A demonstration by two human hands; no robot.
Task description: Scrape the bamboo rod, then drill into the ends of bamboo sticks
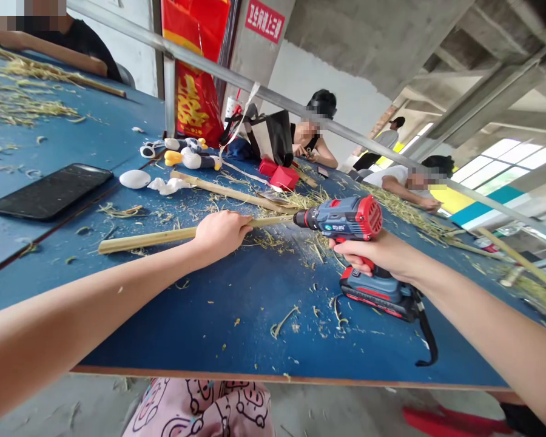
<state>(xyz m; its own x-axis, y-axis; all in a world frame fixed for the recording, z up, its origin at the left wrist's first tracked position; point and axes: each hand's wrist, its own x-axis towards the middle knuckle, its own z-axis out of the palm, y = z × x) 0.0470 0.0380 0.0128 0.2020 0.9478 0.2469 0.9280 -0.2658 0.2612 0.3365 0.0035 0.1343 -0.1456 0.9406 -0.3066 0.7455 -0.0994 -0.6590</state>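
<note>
- Head view: left hand (222,233) is closed tight around a long pale bamboo stick (141,241), gripping it near its right end.
- The stick lies roughly flat on the blue table top (236,315), its far end pointing left.
- Right hand (377,255) is clamped on the handle of a red-and-blue cordless drill (346,218). Can't tell whether a finger is on the trigger.
- The drill nose points left and meets the right end of the stick, just beside the left hand's knuckles.
- The drill's battery base sits low over the table, and a black wrist strap (426,340) hangs from it.
- Dry yellow-green fibre shavings (300,203) are scattered around both hands, thickest behind the drill.
- A second pale bamboo stick (227,191) lies just behind the held one.
- Containers: an open black tote bag (273,136) stands at the far edge, its contents hidden. Two small red boxes (282,176) sit in front of it, and I can't tell what is inside.
- A flat black phone (50,191) lies well to the left, screen up.
- A white egg-shaped object (134,178) lies near it, beside crumpled white tissue (168,185).
- Other people sit across the table, well apart from these hands.
</note>
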